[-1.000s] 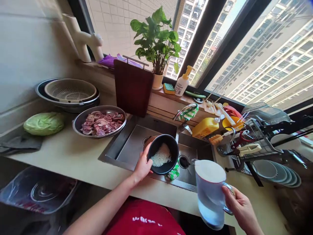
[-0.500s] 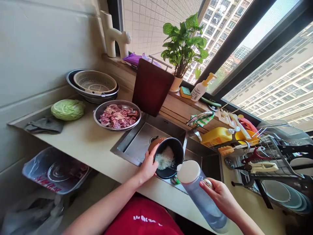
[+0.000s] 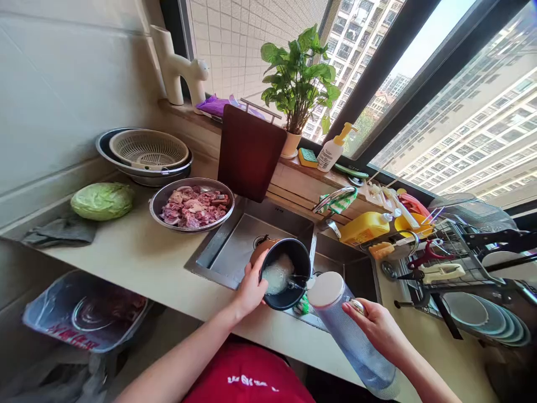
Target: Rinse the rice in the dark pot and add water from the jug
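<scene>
My left hand [image 3: 249, 288] grips the rim of a black pot [image 3: 287, 277] with white rice in it, held tilted over the steel sink [image 3: 235, 246]. My right hand [image 3: 375, 327] is wrapped round the handle of a clear water jug with a white lid [image 3: 348, 330]. The jug is tipped toward the pot, its spout at the pot's right rim, and water runs onto the rice.
A metal bowl of raw meat [image 3: 192, 204], a cabbage [image 3: 102, 200] and stacked colander bowls [image 3: 146, 154] sit on the counter at left. A dark cutting board [image 3: 249, 152] leans behind the sink. A tap [image 3: 333, 200], yellow bottle [image 3: 364, 226] and dish rack [image 3: 453, 263] stand at right.
My right hand has tipped the jug over from upright to the pot's rim, and water now wets the rice. The view has shifted a little.
</scene>
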A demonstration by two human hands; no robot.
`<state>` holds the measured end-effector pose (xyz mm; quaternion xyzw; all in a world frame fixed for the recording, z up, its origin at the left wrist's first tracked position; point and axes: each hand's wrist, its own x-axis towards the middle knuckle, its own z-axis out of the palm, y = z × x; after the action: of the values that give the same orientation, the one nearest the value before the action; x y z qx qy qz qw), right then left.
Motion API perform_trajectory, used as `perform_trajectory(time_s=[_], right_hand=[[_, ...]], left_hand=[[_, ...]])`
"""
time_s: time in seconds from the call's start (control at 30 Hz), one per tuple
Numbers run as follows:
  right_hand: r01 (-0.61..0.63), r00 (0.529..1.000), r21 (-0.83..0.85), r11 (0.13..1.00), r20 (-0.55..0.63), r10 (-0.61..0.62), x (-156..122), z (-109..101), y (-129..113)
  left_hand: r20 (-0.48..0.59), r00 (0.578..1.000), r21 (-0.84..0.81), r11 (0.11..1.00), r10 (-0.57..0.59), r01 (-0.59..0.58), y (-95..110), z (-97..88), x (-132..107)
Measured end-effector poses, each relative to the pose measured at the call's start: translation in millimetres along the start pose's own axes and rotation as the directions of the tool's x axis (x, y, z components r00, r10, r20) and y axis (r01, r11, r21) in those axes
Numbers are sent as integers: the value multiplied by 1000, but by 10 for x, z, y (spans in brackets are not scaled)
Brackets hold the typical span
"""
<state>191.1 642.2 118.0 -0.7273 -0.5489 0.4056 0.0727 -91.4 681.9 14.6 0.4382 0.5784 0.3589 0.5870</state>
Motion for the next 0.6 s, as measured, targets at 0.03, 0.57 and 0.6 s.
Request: perform_trajectory(time_s=[0.03, 0.57, 0.6], right_hand=[[-5, 1000, 4, 1000, -1, 5, -4, 4, 1], [280, 906, 619, 734, -423, 11, -320, 68, 886], [320, 877, 630, 708, -479, 30, -344, 95, 981]], left_hand=[[3, 1000, -9, 1000, -5, 5, -9, -1, -2], [174, 916, -442, 802, -362, 401, 60, -121, 139], [205, 896, -438, 782, -394, 444, 66, -119, 146]])
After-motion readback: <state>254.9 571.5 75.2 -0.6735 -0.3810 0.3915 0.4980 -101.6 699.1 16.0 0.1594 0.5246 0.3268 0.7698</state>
